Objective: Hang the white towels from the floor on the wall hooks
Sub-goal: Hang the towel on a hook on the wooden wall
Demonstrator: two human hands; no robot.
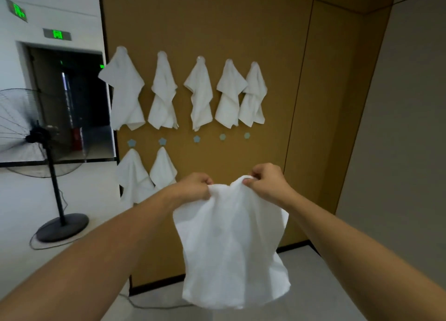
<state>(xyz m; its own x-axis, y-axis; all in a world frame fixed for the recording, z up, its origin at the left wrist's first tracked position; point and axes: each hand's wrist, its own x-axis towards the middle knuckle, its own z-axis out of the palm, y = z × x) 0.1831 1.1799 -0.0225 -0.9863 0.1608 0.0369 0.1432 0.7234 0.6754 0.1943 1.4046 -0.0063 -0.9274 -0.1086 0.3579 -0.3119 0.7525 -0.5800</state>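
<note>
**Towel held up before the hook wall**

Both arms reach forward toward the brown wall panel (pixel 241 31). The left hand (pixel 196 185) and the right hand (pixel 268 179) hold one white towel (pixel 231 248) by its top edge, fingers curled and pinching the cloth, the two grips close together with a small hump of fabric between them. The towel hangs free below the hands, loosely creased, its lower hem ragged in outline and well above the grey floor (pixel 313 284).

On the panel, five towels (pixel 200 91) hang in an upper row, each bunched at a hook and flaring downward; the two rightmost touch. Below them runs a row of pale blue flower-shaped hooks (pixel 197 139). The two leftmost carry hung towels (pixel 147 173); the three to the right are bare, and they sit just above the hands.

To the right of the hooks the panel is plain up to a vertical seam, then a grey wall (pixel 398 127). At left stands a pedestal fan (pixel 43 137), its cable lying on the floor beside a dark doorway (pixel 72 98).
</note>
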